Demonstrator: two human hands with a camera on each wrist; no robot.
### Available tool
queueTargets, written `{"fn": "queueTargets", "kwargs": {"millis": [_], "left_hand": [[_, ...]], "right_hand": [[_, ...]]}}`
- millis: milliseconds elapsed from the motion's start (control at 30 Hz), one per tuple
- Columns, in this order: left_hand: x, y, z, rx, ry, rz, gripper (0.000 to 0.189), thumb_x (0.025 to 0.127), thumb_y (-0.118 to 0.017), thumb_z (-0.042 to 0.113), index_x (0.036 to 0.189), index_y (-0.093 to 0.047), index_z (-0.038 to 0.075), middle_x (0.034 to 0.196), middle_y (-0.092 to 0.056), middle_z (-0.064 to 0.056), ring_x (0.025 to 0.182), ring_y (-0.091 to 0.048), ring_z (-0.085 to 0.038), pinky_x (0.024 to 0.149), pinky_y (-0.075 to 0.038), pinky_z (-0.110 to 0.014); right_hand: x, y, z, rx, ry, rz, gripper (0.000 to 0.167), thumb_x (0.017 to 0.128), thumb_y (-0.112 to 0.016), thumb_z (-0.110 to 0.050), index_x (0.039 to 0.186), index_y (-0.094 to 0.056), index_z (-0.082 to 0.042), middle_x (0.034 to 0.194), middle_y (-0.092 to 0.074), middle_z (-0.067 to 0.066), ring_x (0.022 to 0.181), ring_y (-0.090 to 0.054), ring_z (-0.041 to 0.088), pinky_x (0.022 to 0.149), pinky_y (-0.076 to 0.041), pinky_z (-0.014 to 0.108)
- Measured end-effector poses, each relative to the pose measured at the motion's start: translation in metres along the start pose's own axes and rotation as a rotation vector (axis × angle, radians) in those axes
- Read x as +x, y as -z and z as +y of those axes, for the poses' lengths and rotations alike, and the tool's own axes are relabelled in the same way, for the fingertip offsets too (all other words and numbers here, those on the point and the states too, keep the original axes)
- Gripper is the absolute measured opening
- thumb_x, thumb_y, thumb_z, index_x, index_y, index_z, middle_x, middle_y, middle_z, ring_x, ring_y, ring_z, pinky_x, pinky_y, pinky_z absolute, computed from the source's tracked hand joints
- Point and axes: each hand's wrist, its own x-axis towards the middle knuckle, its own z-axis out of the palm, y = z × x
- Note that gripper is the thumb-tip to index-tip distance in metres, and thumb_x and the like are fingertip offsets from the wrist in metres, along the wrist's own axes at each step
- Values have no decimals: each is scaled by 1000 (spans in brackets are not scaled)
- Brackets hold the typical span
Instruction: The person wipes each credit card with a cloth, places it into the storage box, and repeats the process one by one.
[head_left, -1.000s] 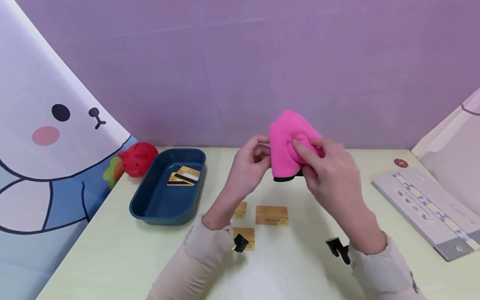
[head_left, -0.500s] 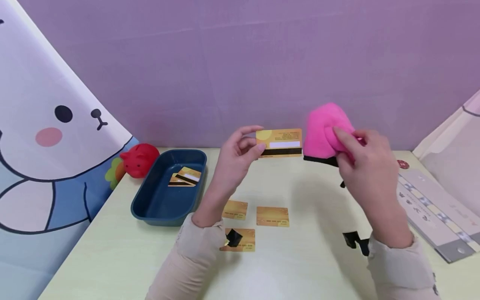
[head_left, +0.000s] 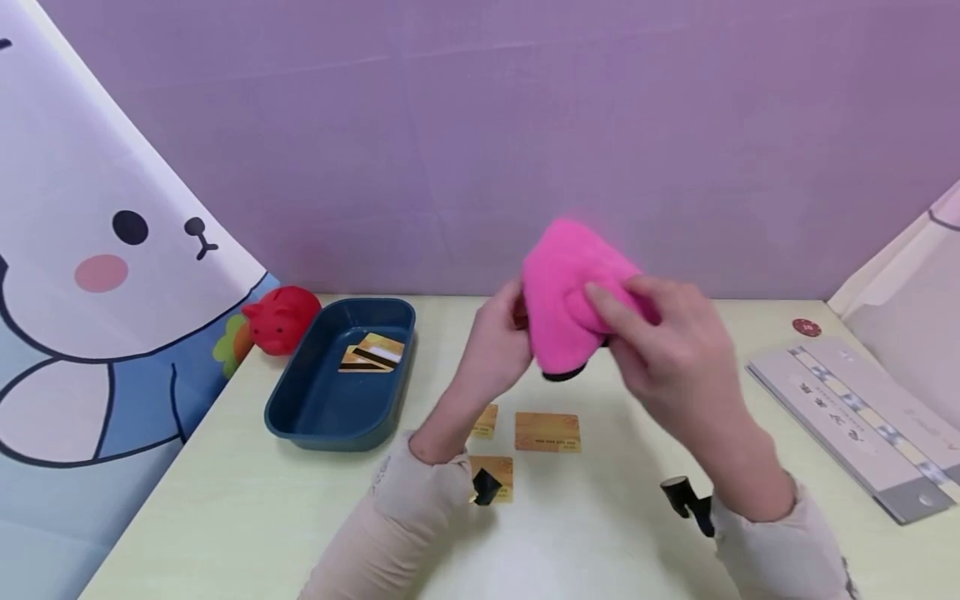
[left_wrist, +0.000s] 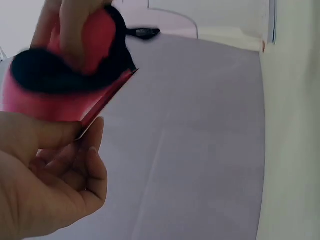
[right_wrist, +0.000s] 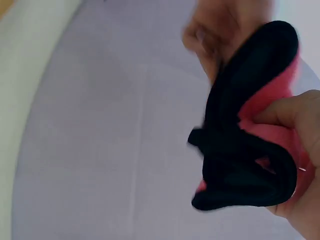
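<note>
Head view: hands (head_left: 491, 350) (head_left: 686, 358) overhang table (head_left: 225, 500), backdrop (head_left: 480, 150) probably cloth.

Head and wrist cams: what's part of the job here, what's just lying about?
Likely the job:
pink cloth, in the right hand
thin card, pinched by the left hand
three gold cards on the table
blue tray with two gold cards

Likely just lying about:
red piggy bank
red disc
flat grey printed book or box
</note>
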Motion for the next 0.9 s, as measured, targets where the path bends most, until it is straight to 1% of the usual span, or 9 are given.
{"fn": "queueTargets", "kwargs": {"millis": [67,133,233,400,467,533,633,767,900], "left_hand": [[-1,-2,0,49,-4,8,19,93,-62,2,112,-61,3,90,-64,-12,80,-56,-16,72,-48,-26],[-2,-3,0,60,0,12,15,94,-65,7,107,-60,3,88,-61,-12,78,-53,-17,71,-46,-27],[-2,-3,0,50,38,7,16,94,-64,6,110,-61,5,91,-63,-11,79,-54,-17,71,-46,-26],[0,-3,1,47,67,-4,24,93,-60,-2,116,-62,5,98,-67,-12,84,-60,-18,74,-50,-25],[0,-3,1,48,68,3,28,92,-58,-5,118,-62,4,98,-70,-13,84,-62,-17,74,-50,-24],[1,-3,0,48,69,6,29,93,-58,-6,119,-62,4,96,-72,-14,81,-62,-17,71,-49,-23],[3,-2,0,14,79,-6,29,95,-58,-5,122,-60,4,93,-74,-16,78,-64,-17,70,-50,-23],[4,2,2,-65,96,-21,31,97,-61,0,127,-58,6,98,-75,-15,81,-70,-19,74,-56,-27],[3,7,3,-108,83,-10,31,96,-65,3,126,-60,7,96,-74,-17,82,-68,-18,72,-52,-25]], "right_hand": [[-3,-7,-4,-22,23,-54,35,85,-71,-1,118,-75,-13,105,-65,26,80,-59,43,68,-49,51],[-6,-12,-7,-45,19,-104,37,85,-71,-1,119,-74,-13,109,-65,24,80,-59,42,68,-50,50],[-9,-15,-7,-60,-10,-141,40,86,-71,-1,123,-73,-14,112,-64,23,82,-60,43,69,-49,49],[-9,-16,-5,-62,-47,-131,45,83,-71,1,124,-72,-17,112,-66,21,82,-61,43,66,-50,50],[-9,-16,-4,-54,-64,-130,47,82,-72,2,124,-72,-18,112,-67,21,83,-62,43,67,-50,51],[-9,-14,-1,-59,-88,-152,47,83,-70,2,125,-72,-18,113,-67,22,84,-62,43,69,-51,52],[-10,-11,4,-64,-133,-178,49,82,-69,3,126,-71,-18,112,-67,24,86,-61,44,67,-51,52],[-10,-7,10,-79,-175,-202,48,82,-68,4,125,-72,-17,108,-67,25,86,-60,44,65,-51,53],[-10,-5,16,-81,-200,-211,47,83,-67,4,125,-72,-16,107,-66,25,87,-59,43,65,-51,54]]}}
